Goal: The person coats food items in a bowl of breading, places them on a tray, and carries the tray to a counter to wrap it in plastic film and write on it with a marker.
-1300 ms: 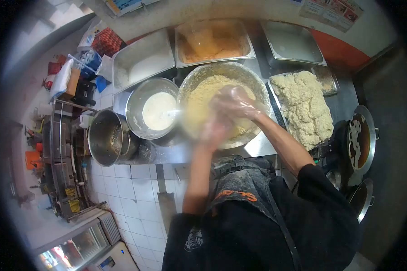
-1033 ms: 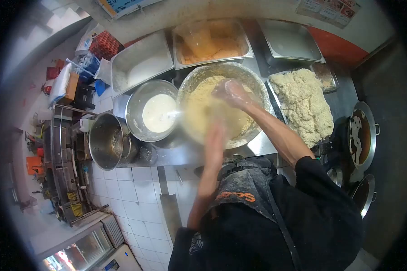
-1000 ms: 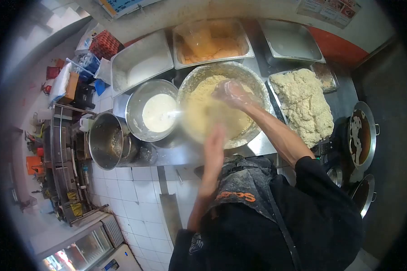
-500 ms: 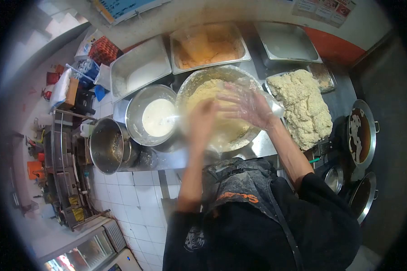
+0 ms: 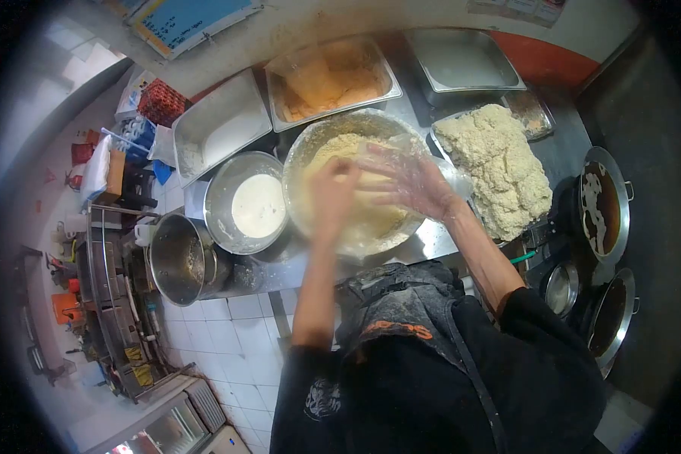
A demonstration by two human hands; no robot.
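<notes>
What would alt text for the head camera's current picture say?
A person's blurred left hand and spread right hand are over a large round bowl of pale yellow powdery mix. A smaller bowl of white mixture sits to its left, a lumpy pale heap to its right.

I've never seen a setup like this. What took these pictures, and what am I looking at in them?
There is no machine: a person works with their own two hands, and every picture comes from one camera on their head, looking down. On the metal counter sit a large bowl of yellowish powder, a smaller bowl of white liquid, a pan of something orange and a heap of pale, lumpy mixture. The right hand, spread open over the large bowl, holds nothing that I can see. The left hand is over it too, but too blurred to tell.
</notes>
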